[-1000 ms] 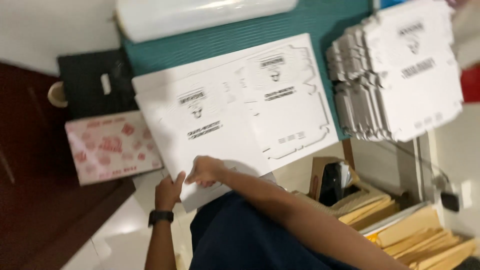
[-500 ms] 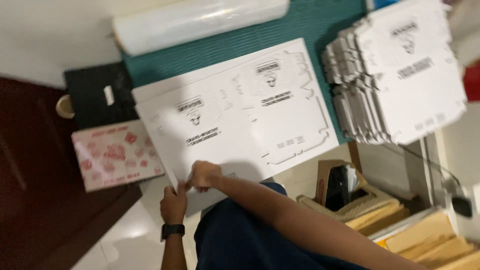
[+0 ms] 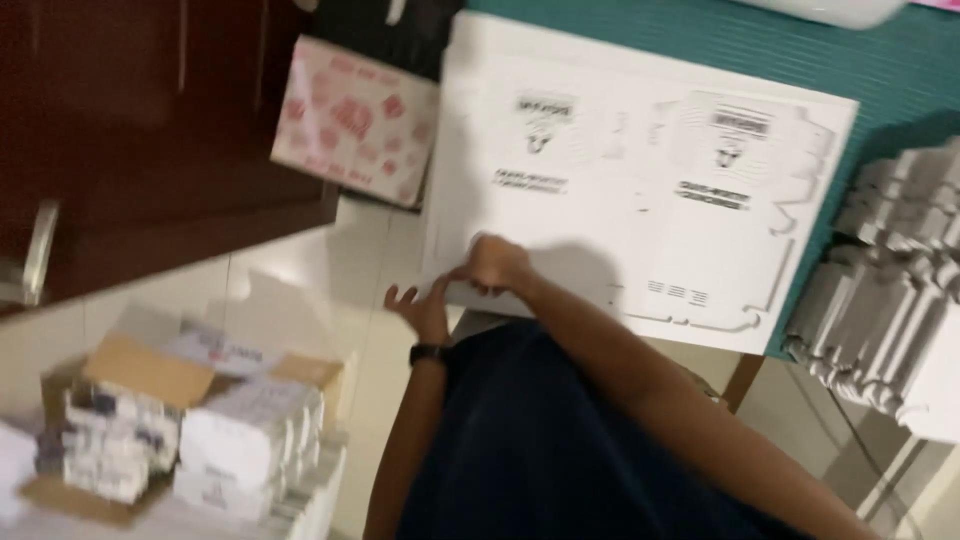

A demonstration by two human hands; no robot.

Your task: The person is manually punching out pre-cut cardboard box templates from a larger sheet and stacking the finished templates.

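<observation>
A large white die-cut cardboard sheet (image 3: 640, 170) with two printed box blanks lies on a teal mat (image 3: 880, 70). My right hand (image 3: 495, 265) reaches across from the lower right and pinches the sheet's near left edge. My left hand (image 3: 422, 308), with a black watch on its wrist, sits just beside it at the sheet's corner. Its fingers are spread and it touches the edge from below. My dark blue clothing fills the lower middle.
A pink patterned box (image 3: 355, 120) stands left of the sheet, next to a dark wooden cabinet (image 3: 150, 130). Stacks of folded white boxes (image 3: 890, 300) are at the right. A brown carton (image 3: 140, 370) holding small white boxes sits at lower left. A white roll (image 3: 830, 10) lies at the top.
The view has swung left, so the sheet now sits at upper right and the carton has come into view. Both hands stay at the sheet's near edge.
</observation>
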